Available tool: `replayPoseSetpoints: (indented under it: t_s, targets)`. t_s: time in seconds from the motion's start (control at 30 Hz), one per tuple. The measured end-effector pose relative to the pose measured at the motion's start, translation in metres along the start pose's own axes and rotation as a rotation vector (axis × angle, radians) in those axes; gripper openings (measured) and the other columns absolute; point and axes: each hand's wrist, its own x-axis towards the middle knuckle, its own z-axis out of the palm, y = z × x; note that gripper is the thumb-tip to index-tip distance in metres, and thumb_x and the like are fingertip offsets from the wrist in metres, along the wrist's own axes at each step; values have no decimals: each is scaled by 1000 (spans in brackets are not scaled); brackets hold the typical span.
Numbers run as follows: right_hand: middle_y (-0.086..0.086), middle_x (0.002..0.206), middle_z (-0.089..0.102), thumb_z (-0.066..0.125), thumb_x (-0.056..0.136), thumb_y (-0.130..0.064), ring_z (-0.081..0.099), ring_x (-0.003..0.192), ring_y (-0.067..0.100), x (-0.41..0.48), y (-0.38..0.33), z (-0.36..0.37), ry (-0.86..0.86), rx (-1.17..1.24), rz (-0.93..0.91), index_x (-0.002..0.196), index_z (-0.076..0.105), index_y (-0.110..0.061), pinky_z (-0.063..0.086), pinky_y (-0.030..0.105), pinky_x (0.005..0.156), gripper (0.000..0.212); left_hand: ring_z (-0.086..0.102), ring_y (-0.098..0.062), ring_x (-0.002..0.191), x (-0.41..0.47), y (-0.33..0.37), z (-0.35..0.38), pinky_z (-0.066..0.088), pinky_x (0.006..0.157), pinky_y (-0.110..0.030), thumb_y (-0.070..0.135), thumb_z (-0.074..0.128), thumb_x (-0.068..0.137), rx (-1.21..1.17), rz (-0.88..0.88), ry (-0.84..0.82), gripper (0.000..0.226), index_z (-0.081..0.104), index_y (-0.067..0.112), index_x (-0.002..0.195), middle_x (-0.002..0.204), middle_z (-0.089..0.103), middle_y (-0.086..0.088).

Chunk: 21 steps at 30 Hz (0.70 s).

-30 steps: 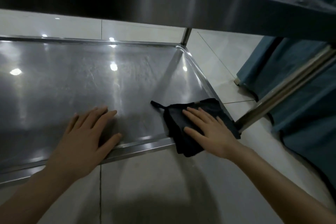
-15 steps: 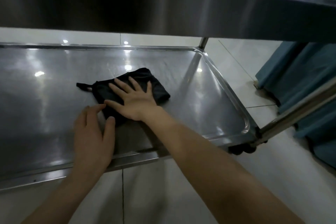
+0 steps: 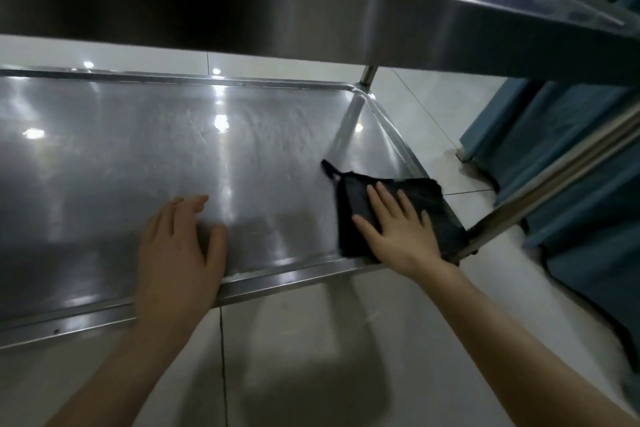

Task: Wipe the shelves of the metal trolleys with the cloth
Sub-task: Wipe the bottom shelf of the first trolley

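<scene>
Both grips rest on the trolley's lower shelf [image 3: 173,149]. Our left grip [image 3: 176,253] lies released on the steel across the near rim, fingers straight, holding nothing. Well to its right, our right grip [image 3: 398,229] presses the black cloth [image 3: 433,198] with straight, spread fingers, not clenched round it. The cloth lies under and beyond that palm in the shelf's near right corner, its edge reaching the right rim. Just right of the cloth rises the corner post [image 3: 554,180], then blue drapes [image 3: 554,121]. We judge the danger lies there: only palm pressure holds the cloth, so a stroke carried further right could slide it over the rim onto the floor [image 3: 311,305], or bunch it against the post.
</scene>
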Motion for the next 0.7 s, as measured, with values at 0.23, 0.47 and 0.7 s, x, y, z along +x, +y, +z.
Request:
replayPoseSetpoints:
  t_s: [0.23, 0.47, 0.7]
  targets:
    - [-22, 161, -2, 17, 88, -78, -8, 149, 13, 47, -123, 9, -65, 23, -410, 153, 6, -45, -9, 65, 112, 74, 49, -37, 113, 1, 1, -2, 40, 97, -51, 9, 58, 92, 5, 33, -2, 28, 55, 3, 119, 119, 60, -18]
    - [-23, 161, -6, 18, 89, -78, -8, 150, 12, 68, 0, -17, -40, 33, 5, 152, 4, -47, -7, 65, 113, 72, 47, -36, 115, -3, -2, -3, 40, 94, -50, 14, 59, 91, 88, 158, -104, 24, 59, 10, 114, 114, 59, -18]
    - [-22, 161, -4, 10, 92, -71, 0, 150, 12, -43, 15, -6, 2, -88, -17, 152, -1, -45, 7, 47, 119, 67, 45, -30, 110, -4, 0, -16, 34, 94, -37, 18, 54, 89, -75, 92, -125, 24, 60, 11, 112, 109, 58, -12]
